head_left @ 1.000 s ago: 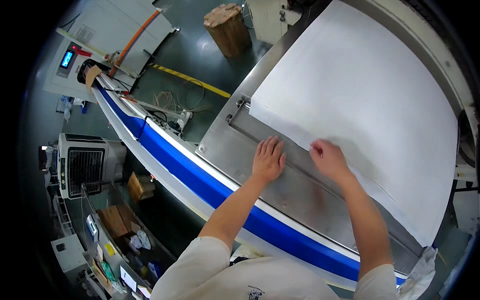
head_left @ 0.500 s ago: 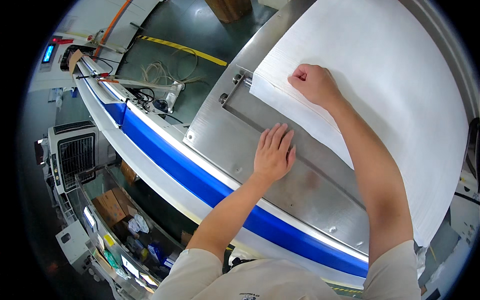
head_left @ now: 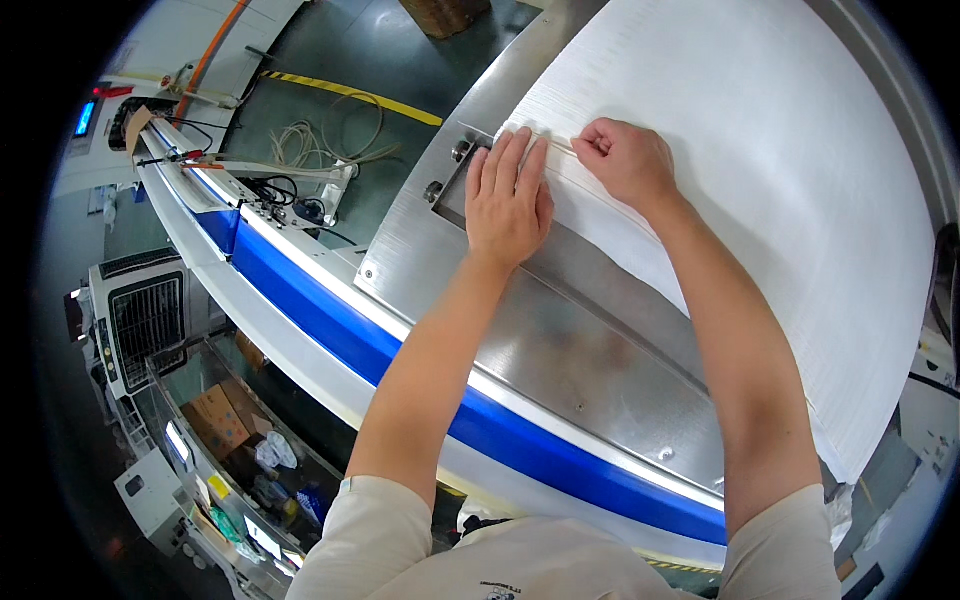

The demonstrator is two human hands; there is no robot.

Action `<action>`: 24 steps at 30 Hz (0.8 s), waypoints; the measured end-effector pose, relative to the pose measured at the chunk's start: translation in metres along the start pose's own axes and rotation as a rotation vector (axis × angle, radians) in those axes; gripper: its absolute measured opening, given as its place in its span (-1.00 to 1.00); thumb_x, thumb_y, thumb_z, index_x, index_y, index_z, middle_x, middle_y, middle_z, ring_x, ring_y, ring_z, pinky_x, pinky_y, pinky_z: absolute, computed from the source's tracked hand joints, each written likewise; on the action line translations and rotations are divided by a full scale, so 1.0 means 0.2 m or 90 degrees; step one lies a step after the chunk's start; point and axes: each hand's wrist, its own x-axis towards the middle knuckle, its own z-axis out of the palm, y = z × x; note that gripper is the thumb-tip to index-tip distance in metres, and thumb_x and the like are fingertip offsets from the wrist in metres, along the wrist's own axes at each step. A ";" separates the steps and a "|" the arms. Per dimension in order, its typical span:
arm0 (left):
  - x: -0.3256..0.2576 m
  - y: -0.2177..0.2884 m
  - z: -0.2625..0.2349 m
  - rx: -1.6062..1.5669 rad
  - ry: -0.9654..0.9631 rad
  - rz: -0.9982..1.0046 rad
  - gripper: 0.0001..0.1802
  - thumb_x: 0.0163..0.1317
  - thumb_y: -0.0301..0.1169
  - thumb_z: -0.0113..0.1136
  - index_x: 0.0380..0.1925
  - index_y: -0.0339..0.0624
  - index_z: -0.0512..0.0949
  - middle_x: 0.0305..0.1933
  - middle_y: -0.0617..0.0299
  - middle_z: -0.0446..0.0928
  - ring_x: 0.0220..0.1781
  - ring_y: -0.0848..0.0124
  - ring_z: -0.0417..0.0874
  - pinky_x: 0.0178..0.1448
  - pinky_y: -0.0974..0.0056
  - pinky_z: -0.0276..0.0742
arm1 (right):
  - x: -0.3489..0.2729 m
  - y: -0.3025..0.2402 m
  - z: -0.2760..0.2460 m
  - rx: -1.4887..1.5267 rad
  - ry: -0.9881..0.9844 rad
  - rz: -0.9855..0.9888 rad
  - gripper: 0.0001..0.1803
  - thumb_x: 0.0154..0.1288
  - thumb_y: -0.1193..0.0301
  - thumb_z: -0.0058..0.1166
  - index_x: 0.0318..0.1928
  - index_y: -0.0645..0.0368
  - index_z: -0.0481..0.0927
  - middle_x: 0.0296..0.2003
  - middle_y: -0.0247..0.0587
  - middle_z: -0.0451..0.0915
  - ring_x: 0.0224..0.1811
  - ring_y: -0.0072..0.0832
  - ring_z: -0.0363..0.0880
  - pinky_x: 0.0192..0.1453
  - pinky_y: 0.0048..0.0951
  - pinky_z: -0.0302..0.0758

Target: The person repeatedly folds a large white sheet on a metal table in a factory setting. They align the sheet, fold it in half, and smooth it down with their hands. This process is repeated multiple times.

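Observation:
A thick stack of thin white sheets [head_left: 760, 160] lies on a metal table [head_left: 560, 350], its layered near edge sloping down toward me. My left hand [head_left: 508, 195] is spread flat, fingers stretched, with the fingertips on the left corner of the stack's near edge. Just to its right, my right hand [head_left: 630, 160] rests on top of the stack by that edge. Its fingers are curled, thumb against forefinger; whatever may be pinched there is too small to make out. Under my left hand runs a shallow metal ledge [head_left: 600, 305] along the stack.
Two metal knobs [head_left: 447, 170] stand at the ledge's left end. A blue and white rail [head_left: 320, 310] curves between me and the table. Coiled hose [head_left: 300, 145] lies on the floor at far left. A cart with a cardboard box [head_left: 215, 420] stands lower left.
My left hand has moved up and left from the bare metal onto the stack's edge. My right hand stays closed at nearly the same spot on the stack. The view has shifted slightly.

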 end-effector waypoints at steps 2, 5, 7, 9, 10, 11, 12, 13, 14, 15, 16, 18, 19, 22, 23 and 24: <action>0.02 -0.04 0.01 0.025 -0.029 0.024 -0.46 0.01 -0.44 0.06 0.10 -0.09 0.36 0.21 0.14 0.34 0.26 0.20 0.33 0.32 0.07 0.12 | 0.00 0.00 0.00 0.003 0.003 -0.005 -0.81 0.11 0.24 0.17 -0.43 0.07 0.60 -0.61 -0.36 0.57 -0.57 -0.45 0.52 -0.41 -0.43 0.45; 0.00 -0.06 0.02 0.015 -0.009 0.034 -0.49 0.02 -0.44 0.06 0.06 -0.08 0.39 0.19 0.18 0.37 0.25 0.24 0.35 0.30 0.08 0.15 | 0.01 0.01 -0.01 0.003 -0.003 -0.011 -0.81 0.11 0.23 0.12 -0.45 0.06 0.60 -0.56 -0.28 0.59 -0.52 -0.32 0.56 -0.39 -0.34 0.47; -0.01 -0.06 0.02 0.017 -0.007 0.026 -0.54 0.01 -0.43 0.08 0.01 -0.08 0.42 0.16 0.20 0.39 0.23 0.24 0.36 0.29 0.09 0.17 | 0.01 0.02 -0.01 -0.003 -0.005 -0.009 -0.81 0.12 0.22 0.12 -0.45 0.06 0.60 -0.57 -0.29 0.59 -0.52 -0.33 0.55 -0.40 -0.34 0.47; -0.01 -0.05 0.02 0.023 0.001 0.018 -0.57 0.01 -0.42 0.11 -0.03 -0.07 0.44 0.13 0.21 0.41 0.22 0.25 0.37 0.28 0.09 0.18 | 0.02 0.03 -0.01 -0.015 0.002 -0.007 -0.80 0.12 0.21 0.16 -0.43 0.06 0.61 -0.62 -0.38 0.57 -0.58 -0.47 0.51 -0.42 -0.43 0.44; -0.02 -0.05 0.03 0.028 0.005 0.014 -0.59 0.00 -0.42 0.12 -0.05 -0.06 0.45 0.11 0.21 0.42 0.21 0.26 0.38 0.27 0.10 0.19 | 0.02 0.04 -0.01 -0.013 -0.001 -0.006 -0.80 0.12 0.21 0.16 -0.43 0.06 0.61 -0.62 -0.38 0.57 -0.58 -0.48 0.51 -0.42 -0.43 0.44; -0.03 -0.05 0.03 0.031 0.009 0.011 -0.60 0.00 -0.41 0.13 -0.07 -0.06 0.45 0.09 0.21 0.43 0.20 0.26 0.39 0.27 0.10 0.19 | 0.02 0.04 -0.02 -0.012 -0.003 -0.004 -0.80 0.12 0.21 0.16 -0.43 0.06 0.61 -0.62 -0.38 0.57 -0.58 -0.48 0.52 -0.42 -0.43 0.44; -0.04 -0.05 0.03 0.032 0.007 0.007 -0.61 0.00 -0.41 0.14 -0.08 -0.06 0.46 0.09 0.22 0.44 0.20 0.27 0.39 0.27 0.10 0.19 | 0.02 0.04 -0.02 -0.011 -0.006 -0.002 -0.80 0.12 0.20 0.16 -0.42 0.06 0.61 -0.62 -0.39 0.58 -0.58 -0.49 0.52 -0.42 -0.43 0.44; -0.04 -0.05 0.02 0.033 0.006 0.004 -0.62 0.00 -0.40 0.15 -0.09 -0.05 0.46 0.08 0.23 0.44 0.20 0.27 0.39 0.27 0.11 0.19 | 0.02 0.04 -0.02 -0.006 -0.004 -0.006 -0.80 0.12 0.20 0.16 -0.42 0.06 0.61 -0.62 -0.39 0.58 -0.58 -0.49 0.52 -0.42 -0.44 0.44; -0.05 -0.05 0.01 0.035 0.004 0.000 -0.62 -0.01 -0.40 0.16 -0.10 -0.05 0.46 0.07 0.23 0.44 0.20 0.27 0.39 0.27 0.11 0.20 | 0.02 0.04 -0.02 0.000 -0.002 -0.010 -0.79 0.12 0.20 0.16 -0.42 0.06 0.61 -0.61 -0.38 0.58 -0.58 -0.49 0.52 -0.42 -0.44 0.45; -0.06 -0.05 0.00 0.036 0.008 0.001 -0.63 -0.01 -0.40 0.16 -0.11 -0.05 0.47 0.06 0.24 0.44 0.19 0.28 0.40 0.27 0.11 0.20 | 0.02 0.04 -0.02 0.005 0.000 -0.014 -0.79 0.12 0.20 0.16 -0.42 0.06 0.61 -0.61 -0.38 0.58 -0.58 -0.49 0.52 -0.41 -0.44 0.45; -0.07 -0.06 0.00 0.038 0.011 0.001 -0.63 -0.01 -0.40 0.16 -0.11 -0.04 0.47 0.06 0.24 0.45 0.18 0.28 0.40 0.27 0.10 0.20 | 0.01 0.03 -0.01 0.005 -0.002 -0.008 -0.79 0.12 0.20 0.16 -0.42 0.06 0.62 -0.61 -0.39 0.58 -0.57 -0.49 0.52 -0.41 -0.44 0.45; -0.08 -0.06 -0.02 0.045 0.015 0.000 -0.63 -0.02 -0.39 0.17 -0.13 -0.02 0.48 0.04 0.25 0.45 0.17 0.28 0.41 0.26 0.10 0.20 | 0.02 0.02 -0.01 0.004 -0.007 0.001 -0.79 0.12 0.20 0.16 -0.42 0.06 0.62 -0.61 -0.39 0.58 -0.57 -0.48 0.52 -0.41 -0.44 0.45; -0.08 -0.06 -0.03 0.049 0.013 0.000 -0.63 -0.03 -0.39 0.17 -0.13 0.00 0.48 0.03 0.26 0.45 0.16 0.27 0.41 0.26 0.09 0.20 | 0.01 0.01 0.00 0.002 -0.010 0.002 -0.80 0.13 0.21 0.15 -0.41 0.06 0.62 -0.59 -0.37 0.59 -0.56 -0.47 0.53 -0.40 -0.44 0.45; -0.05 -0.07 -0.07 0.078 -0.028 0.039 -0.62 -0.08 -0.38 0.19 -0.16 0.02 0.49 0.00 0.27 0.44 0.15 0.25 0.40 0.24 0.06 0.22 | -0.01 0.00 -0.02 0.026 -0.002 -0.003 -0.81 0.15 0.23 0.13 -0.38 0.07 0.61 -0.54 -0.29 0.61 -0.53 -0.41 0.56 -0.38 -0.41 0.47; -0.03 -0.08 -0.09 0.090 -0.048 0.063 -0.61 -0.10 -0.37 0.20 -0.17 0.03 0.50 -0.01 0.27 0.44 0.14 0.25 0.40 0.23 0.05 0.22 | -0.04 -0.01 -0.01 0.055 0.011 -0.014 -0.81 0.15 0.23 0.13 -0.37 0.07 0.61 -0.51 -0.25 0.61 -0.51 -0.38 0.57 -0.38 -0.39 0.48; 0.00 -0.09 -0.11 0.092 -0.077 0.091 -0.61 -0.12 -0.37 0.20 -0.17 0.03 0.50 -0.02 0.26 0.43 0.15 0.24 0.39 0.23 0.04 0.23 | -0.07 -0.02 -0.04 0.081 0.027 -0.024 -0.81 0.16 0.24 0.12 -0.36 0.08 0.60 -0.49 -0.22 0.62 -0.50 -0.36 0.58 -0.37 -0.37 0.48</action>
